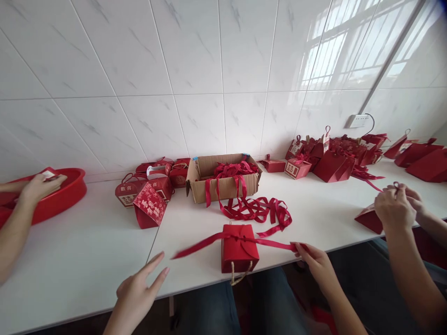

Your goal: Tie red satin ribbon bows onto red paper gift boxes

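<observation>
A red gift box [240,251] with a twisted rope handle [240,279] sits at the table's front edge. Dark red ribbon [206,243] runs across its top, with a loop or knot near the middle. My right hand [316,265] pinches the ribbon to the right of the box and pulls that side nearly straight. To the left, my left hand [139,288] is apart from the ribbon's loose tip, its thumb and forefinger spread with nothing between them. Behind the box, more ribbon [258,209] lies in loose coils.
A cardboard box [223,188] with ribbon stands at the back. Finished-looking red boxes cluster left [150,207] and right [333,165]. A red basin [78,188] is far left, beside another person's hand [42,186]. At right, a co-worker's hands [396,207] work above a red box [370,219].
</observation>
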`<state>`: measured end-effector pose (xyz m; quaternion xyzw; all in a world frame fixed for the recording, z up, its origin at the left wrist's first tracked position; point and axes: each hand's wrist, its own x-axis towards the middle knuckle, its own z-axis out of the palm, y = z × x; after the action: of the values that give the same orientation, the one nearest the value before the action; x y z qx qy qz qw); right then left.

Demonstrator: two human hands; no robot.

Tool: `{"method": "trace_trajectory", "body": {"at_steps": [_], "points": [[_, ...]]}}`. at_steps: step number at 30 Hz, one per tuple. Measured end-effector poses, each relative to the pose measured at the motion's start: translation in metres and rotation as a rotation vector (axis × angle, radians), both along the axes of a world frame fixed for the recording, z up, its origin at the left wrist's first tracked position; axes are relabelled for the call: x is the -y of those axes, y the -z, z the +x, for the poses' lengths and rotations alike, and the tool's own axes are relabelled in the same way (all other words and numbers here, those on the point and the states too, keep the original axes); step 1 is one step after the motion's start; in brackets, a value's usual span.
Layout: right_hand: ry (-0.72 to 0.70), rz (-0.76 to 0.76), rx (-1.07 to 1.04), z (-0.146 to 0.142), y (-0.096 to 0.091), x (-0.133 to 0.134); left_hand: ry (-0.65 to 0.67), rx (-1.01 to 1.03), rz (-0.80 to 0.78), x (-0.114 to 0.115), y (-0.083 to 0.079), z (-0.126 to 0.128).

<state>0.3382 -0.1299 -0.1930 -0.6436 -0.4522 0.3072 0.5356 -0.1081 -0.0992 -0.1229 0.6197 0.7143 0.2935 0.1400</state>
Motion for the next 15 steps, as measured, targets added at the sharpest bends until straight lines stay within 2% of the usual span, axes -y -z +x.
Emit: {"method": "trace_trajectory", "body": {"at_steps": [3,6,8,9,11,13,15], "points": [[0.036,0.002,0.076,0.002,0.001,-0.003,0.010,0.005,-0.121,0.001,0.005,0.007],[0.135,0.150,0.246,-0.010,-0.018,-0.014,0.062,0.114,0.026,-0.006,-0.003,0.036],[0.109,0.259,0.329,-0.022,-0.033,-0.020,0.163,0.231,0.105,-0.012,-0.009,0.063],[0.046,0.300,0.350,-0.030,-0.041,-0.022,0.219,0.302,0.107,-0.014,-0.010,0.077],[-0.167,0.335,0.376,-0.046,-0.054,-0.024,0.304,0.451,0.071,-0.019,-0.012,0.105],[-0.394,0.317,0.405,-0.062,-0.064,-0.024,0.352,0.556,0.037,-0.022,-0.011,0.129],[-0.540,0.291,0.435,-0.075,-0.069,-0.026,0.381,0.619,0.013,-0.025,-0.007,0.147]]}}
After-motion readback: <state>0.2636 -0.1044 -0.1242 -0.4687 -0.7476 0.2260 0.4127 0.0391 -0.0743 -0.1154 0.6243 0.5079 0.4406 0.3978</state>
